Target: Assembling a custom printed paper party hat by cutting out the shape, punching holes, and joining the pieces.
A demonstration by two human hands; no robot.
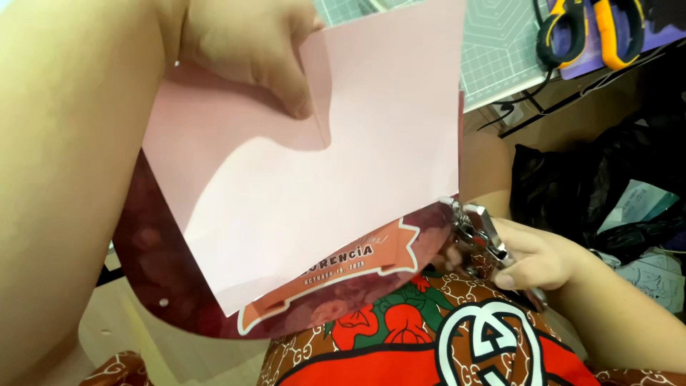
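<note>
Head view, looking down over the lap: left hand (246, 50) raised at upper left, fingers curled and pinched on the top edge of a pale pink sheet of paper (357, 179), thumb pressed onto its face beside a short fold or slit. Pink sheet held up in the air, tilted, laid flat against a dark red round printed card (153, 250) that shows past it along the left and lower edges, with an orange ribbon banner (357, 268) printed near the card's lower rim. Right hand (532, 257) low at right, just beside the right lower corner of the pink sheet, fingers wrapped closed around a shiny metal hand tool (482, 236); head of the tool touching or biting the edge of the round card where sheet and card meet, exact contact hard to tell. Beyond the paper, at the top, near edge of a bench carrying a pale green cutting mat (500, 50), and at the bench's far right a pair of yellow-and-black handled scissors (593, 28) lying on a purple sheet (607, 64). Below the bench at right, dark bags and loose papers (629, 207). Along the bottom, red, brown and green patterned clothing (429, 343) over the lap.
</note>
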